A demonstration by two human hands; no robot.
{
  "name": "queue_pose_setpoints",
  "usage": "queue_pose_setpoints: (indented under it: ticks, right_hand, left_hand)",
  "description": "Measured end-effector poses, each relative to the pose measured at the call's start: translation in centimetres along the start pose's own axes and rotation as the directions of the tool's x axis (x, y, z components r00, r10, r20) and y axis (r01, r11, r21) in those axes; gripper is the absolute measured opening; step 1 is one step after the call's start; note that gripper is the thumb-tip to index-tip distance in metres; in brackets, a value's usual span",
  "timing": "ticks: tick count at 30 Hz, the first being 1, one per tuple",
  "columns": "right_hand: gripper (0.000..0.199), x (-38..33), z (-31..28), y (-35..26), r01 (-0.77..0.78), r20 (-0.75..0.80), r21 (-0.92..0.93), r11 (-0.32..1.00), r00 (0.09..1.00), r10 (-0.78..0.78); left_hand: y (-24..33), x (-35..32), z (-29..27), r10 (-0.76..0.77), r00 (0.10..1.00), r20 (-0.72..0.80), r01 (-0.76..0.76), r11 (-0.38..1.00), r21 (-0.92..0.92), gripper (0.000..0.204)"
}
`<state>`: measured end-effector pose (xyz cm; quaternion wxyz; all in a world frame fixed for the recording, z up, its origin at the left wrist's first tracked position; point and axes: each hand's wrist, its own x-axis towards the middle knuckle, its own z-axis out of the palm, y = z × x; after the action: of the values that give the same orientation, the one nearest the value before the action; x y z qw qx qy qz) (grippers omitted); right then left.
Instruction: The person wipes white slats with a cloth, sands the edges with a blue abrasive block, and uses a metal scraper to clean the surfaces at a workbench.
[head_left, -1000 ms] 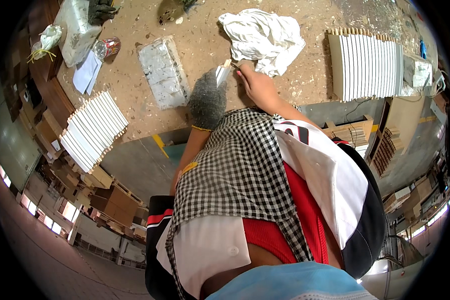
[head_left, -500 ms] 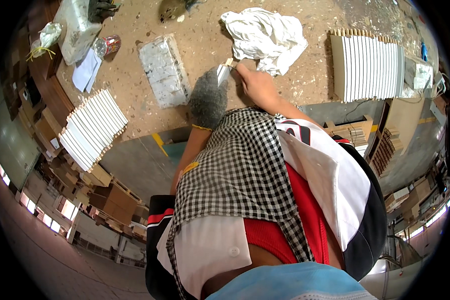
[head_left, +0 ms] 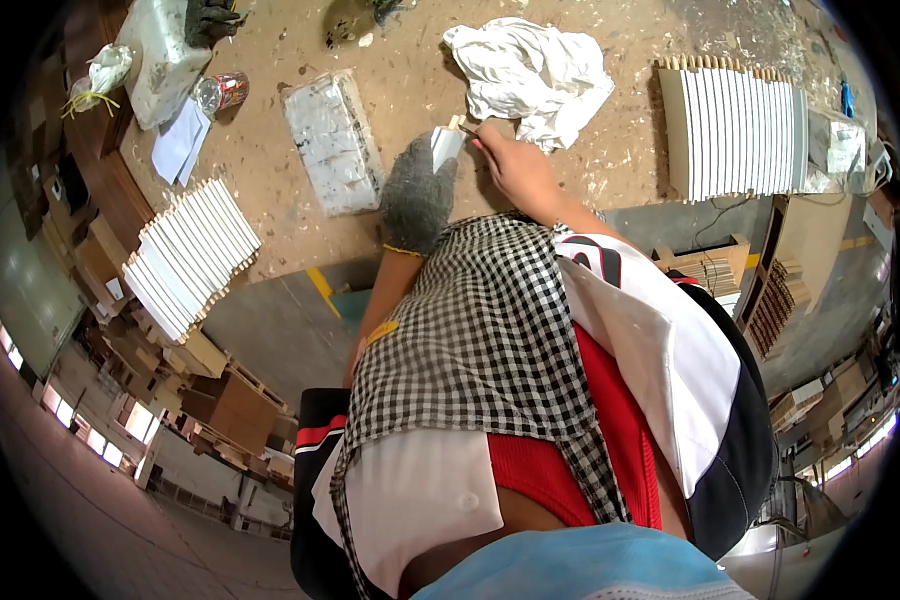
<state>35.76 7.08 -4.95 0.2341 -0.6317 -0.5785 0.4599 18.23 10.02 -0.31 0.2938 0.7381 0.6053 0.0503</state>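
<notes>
My left hand (head_left: 417, 198), in a grey work glove with a yellow cuff, is closed around a white strip (head_left: 446, 147) with a bare wooden peg at its far end. My bare right hand (head_left: 518, 172) is closed beside that end. Its fingers pinch a thin, dark, stick-like tool (head_left: 469, 131) against the strip's end; the kind of tool is too small to tell. Just beyond my right hand lies a crumpled white cloth (head_left: 535, 80). To the left of my glove a paint-smeared pale block (head_left: 332, 143) rests on the table.
The brown worktable (head_left: 270, 215) is spattered with paint. A row of white strips (head_left: 192, 258) lies near its left edge, and another row (head_left: 735, 132) stands at the right. At the far left are a jar (head_left: 222, 92), papers (head_left: 181, 142) and a dark glove (head_left: 210, 20).
The white strip has tilted slightly in my left hand, showing more of its pale face. My right hand has shifted a little at its end, with the thin tool still pinched.
</notes>
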Motion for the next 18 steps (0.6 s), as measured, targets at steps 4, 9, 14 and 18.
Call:
queue_pose_setpoints:
  ticks: [4,9,14,18]
  right_hand:
    - [0.022,0.3,-0.2,-0.4,0.039,-0.012,-0.016,0.999,0.999,-0.039]
    - [0.023,0.5,-0.3,-1.1,0.01,-0.018,-0.009,1.0,1.0,-0.01]
    - [0.023,0.9,-1.1,-2.4,0.031,-0.082,-0.018,0.999,0.996,-0.032]
    - [0.027,0.7,-2.0,-3.4,0.117,0.029,0.098,0.988,0.992,-0.12]
  left_hand:
    - [-0.6,0.1,0.6,-0.009,1.0,-0.006,0.009,1.0,-0.023,0.041]
    - [-0.3,-0.2,0.5,0.013,0.999,-0.042,-0.01,0.998,0.056,0.039]
    - [-0.1,-0.3,0.2,0.037,0.999,0.006,-0.037,0.999,0.029,0.044]
    - [0.2,-0.1,0.1,-0.043,0.998,0.049,0.042,0.999,0.032,0.042]
